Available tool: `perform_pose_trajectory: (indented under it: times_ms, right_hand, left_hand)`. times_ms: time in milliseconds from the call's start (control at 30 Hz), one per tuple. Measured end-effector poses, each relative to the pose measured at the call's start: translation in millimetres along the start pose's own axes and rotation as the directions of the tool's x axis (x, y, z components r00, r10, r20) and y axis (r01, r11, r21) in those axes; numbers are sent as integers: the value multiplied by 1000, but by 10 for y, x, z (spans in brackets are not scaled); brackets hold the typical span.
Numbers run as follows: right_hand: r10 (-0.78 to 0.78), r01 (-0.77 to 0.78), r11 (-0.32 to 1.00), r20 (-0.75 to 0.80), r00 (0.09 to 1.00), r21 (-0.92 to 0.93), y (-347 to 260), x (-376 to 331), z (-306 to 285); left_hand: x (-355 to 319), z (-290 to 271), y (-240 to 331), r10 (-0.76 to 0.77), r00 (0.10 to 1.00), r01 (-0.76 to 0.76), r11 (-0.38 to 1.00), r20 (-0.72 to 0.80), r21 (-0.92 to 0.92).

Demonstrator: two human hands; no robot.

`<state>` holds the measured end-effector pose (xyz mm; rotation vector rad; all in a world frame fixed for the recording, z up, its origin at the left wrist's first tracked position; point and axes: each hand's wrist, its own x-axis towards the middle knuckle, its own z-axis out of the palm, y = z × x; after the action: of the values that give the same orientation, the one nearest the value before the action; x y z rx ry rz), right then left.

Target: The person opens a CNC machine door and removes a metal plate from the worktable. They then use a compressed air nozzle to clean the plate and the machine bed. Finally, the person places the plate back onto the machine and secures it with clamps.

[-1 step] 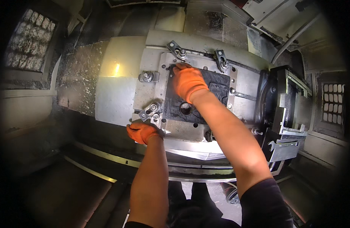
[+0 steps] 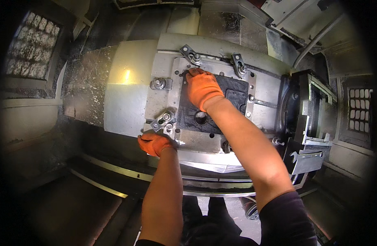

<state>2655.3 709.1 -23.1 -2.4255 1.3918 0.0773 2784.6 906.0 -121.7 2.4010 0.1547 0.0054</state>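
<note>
Left window: here at the far left, a barred pane [image 2: 35, 45], its surface heavily mottled.
Sheet cover: moving in, a smooth metal sheet [image 2: 125, 104] catches a bright yellow gleam.
Left hand: orange-gloved, this left hand [image 2: 155, 143] is down at the near left corner of the machine table, fingers curled; whether they grip anything, I can't tell.
Near clamp: just above that glove, a bolted clamp [image 2: 162, 120] sits at a slant.
Far clamp: another slanted clamp [image 2: 191, 54], bolted beyond the right glove.
Right hand: well apart from its partner, the right hand [image 2: 204, 88], also orange-gloved, is over the block's far left part, fingers bent; their grip is hidden.
Dark block: and there it is, the dark block [image 2: 188, 106], flat in the middle of the clamps, round hole toward us.
Wrench: over right, a silver wrench [image 2: 309, 155] beside the table.
</note>
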Motion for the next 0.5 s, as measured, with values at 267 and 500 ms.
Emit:
perform_pose_trajectory:
  times_ms: [267, 500]
  right_hand:
    - [-273, 277, 959, 64, 960, -68, -675, -1355, 325]
    - [10, 5, 973, -63, 998, 232, -229, -1736, -55]
  left_hand:
    - [2, -43, 7, -54, 998, 54, 999, 38, 7]
    - [127, 42, -193, 61, 998, -59, 994, -19, 95]
